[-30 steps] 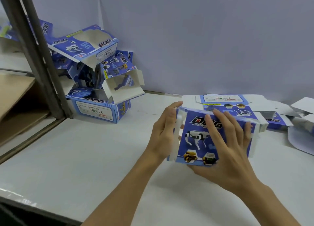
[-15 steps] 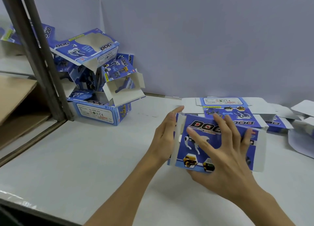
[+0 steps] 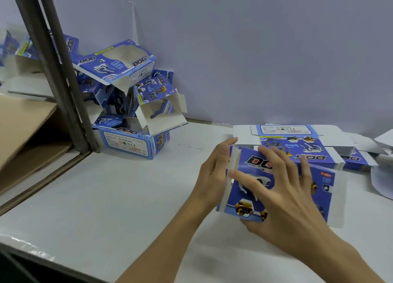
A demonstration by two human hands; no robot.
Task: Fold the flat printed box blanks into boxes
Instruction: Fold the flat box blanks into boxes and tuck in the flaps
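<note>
A blue printed box blank with a robot dog and the word DOG is held just above the white table, partly squared up, with white flaps at both ends. My left hand presses against its left end flap with straight fingers. My right hand lies spread over the printed front face, thumb under the lower edge. Behind it a stack of flat blanks lies on the table.
A pile of folded blue boxes leans in the back left corner beside a dark metal post. Brown cardboard sheets lie at far left. Loose white card pieces lie at the right edge. A pale wall runs behind.
The blank has been turned and flattened toward the right, showing its side panel. My right hand slid leftward over the front face; my left hand stayed on the left end flap.
</note>
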